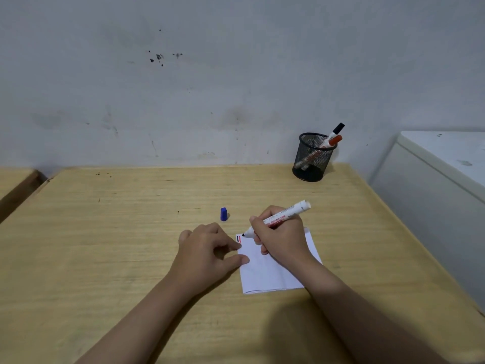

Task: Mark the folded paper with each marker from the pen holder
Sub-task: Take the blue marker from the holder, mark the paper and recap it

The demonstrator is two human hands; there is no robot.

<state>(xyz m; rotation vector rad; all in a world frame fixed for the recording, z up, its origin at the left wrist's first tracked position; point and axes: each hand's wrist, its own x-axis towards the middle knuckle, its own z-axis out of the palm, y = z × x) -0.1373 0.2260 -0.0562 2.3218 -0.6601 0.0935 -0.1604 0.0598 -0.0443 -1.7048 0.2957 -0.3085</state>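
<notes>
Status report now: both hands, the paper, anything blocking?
Right hand holds uncapped marker, tip at paper corner. Left hand pins paper edge. Blue cap stands apart; nothing blocking.

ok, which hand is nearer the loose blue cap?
Left, narrowly. The left hand rests just below the blue cap, pinning the paper; the right hand, holding the marker, sits to the cap's right.

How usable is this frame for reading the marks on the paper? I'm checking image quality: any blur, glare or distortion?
Head view: dim, even light, no glare; wide-angle bending curves the table edges; marks on the paper are small but sharp; a soft shadow darkens the bottom edge between the forearms.
</notes>
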